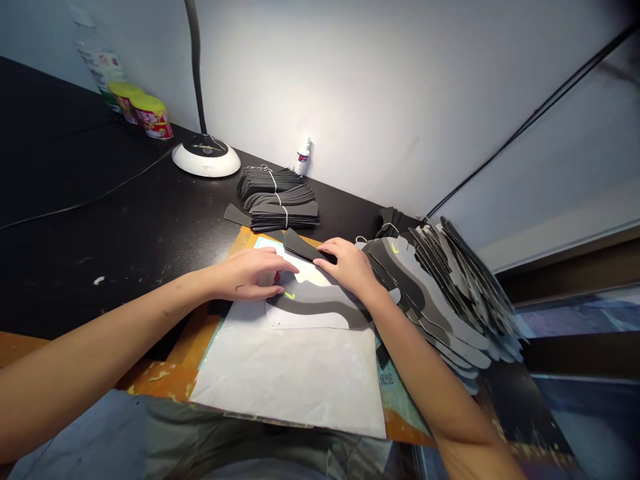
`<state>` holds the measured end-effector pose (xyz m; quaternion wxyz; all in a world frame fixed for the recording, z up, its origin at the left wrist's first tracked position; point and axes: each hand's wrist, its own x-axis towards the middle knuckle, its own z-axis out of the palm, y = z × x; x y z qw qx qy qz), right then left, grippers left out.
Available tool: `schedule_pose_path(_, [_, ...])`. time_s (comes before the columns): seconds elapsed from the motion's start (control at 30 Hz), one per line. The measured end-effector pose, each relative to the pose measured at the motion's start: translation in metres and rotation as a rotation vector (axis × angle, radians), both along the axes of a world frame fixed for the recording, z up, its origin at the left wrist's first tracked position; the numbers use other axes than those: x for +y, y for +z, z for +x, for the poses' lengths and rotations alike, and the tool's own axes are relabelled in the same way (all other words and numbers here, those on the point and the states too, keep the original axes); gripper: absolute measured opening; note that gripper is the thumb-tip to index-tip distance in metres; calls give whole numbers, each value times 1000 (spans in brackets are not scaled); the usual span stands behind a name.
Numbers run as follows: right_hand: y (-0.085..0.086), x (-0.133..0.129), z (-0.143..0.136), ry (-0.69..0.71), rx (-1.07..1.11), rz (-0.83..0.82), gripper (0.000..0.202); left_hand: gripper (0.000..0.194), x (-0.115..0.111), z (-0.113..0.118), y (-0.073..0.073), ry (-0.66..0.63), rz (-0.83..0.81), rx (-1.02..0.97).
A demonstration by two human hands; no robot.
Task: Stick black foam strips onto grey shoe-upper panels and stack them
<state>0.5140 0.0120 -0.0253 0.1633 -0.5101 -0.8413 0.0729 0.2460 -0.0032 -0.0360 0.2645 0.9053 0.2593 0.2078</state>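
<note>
A grey shoe upper piece point(320, 303) with a small yellow-green swoosh lies flat on white paper in front of me. My left hand point(255, 273) rests at its left end, thumb and index finger stretched out and apart. A small red spot shows between those fingers; I cannot make out what it is. Above the piece lies a small stack of black strips point(301, 245), fanned a little. My right hand point(349, 265) has its fingertips closed on the right end of these strips, its wrist beside the upper's right end.
Bundles of black strips point(283, 198) tied with white bands lie behind. Overlapping shoe upper pieces point(440, 293) spread on the right. A small white bottle point(302, 159), a lamp base point(206, 157), yellow-lidded cans point(151, 117) and a clear bottle point(97, 57) stand along the wall.
</note>
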Motion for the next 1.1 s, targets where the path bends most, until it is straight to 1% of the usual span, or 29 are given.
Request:
schedule_pose_path(0.07, [4,1,1,-4,-26,19,26,36,2,0,-2,-22,-3,-6])
schedule_pose_path(0.17, [15,4,-2,-23,-71,54,31,36,4,0,-5,-64,4,3])
schedule_pose_path(0.23, [22,6,-6,-21,-129,49,34,36,4,0,-4,-82,24,19])
schedule_pose_path(0.3, [25,6,-10,-9,-203,21,32,34,4,0,-3,-89,67,51])
schedule_pose_path(0.4, [24,4,-13,-13,-243,-3,25,29,4,-1,-2,-83,138,106])
schedule_pose_path(0.53, [18,0,-11,-32,-166,11,24,28,4,-2,-2,-56,156,87])
schedule_pose_path(0.6, [16,-1,-9,-37,-121,23,24,28,5,-1,-1,11,146,27])
schedule_pose_path(0.63, [16,-2,-8,-38,-97,27,25,30,5,-1,0,67,132,-5])
schedule_pose_path(0.7, [16,-2,-6,-32,-42,34,24,46,7,-1,1,224,74,-80])
schedule_pose_path(0.77, [16,-3,-4,-14,20,63,23,53,8,-2,3,406,3,-172])
schedule_pose_path(0.83, [16,-4,-3,22,82,123,22,48,10,-1,3,555,-66,-280])
schedule_pose_path(0.87, [16,-5,-3,48,107,155,21,44,11,-1,3,594,-127,-336])
schedule_pose_path(0.93, [14,-8,-4,102,146,206,21,41,12,2,1,606,-327,-459])
schedule_pose_path(1.0, [13,-14,-5,145,163,233,21,45,11,7,-1,568,-544,-565])
schedule_pose_path(1.03, [13,-18,-6,157,164,241,20,47,9,9,-1,542,-612,-592])
schedule_pose_path(1.1, [11,-26,-6,166,165,249,19,47,5,14,0,503,-648,-613])
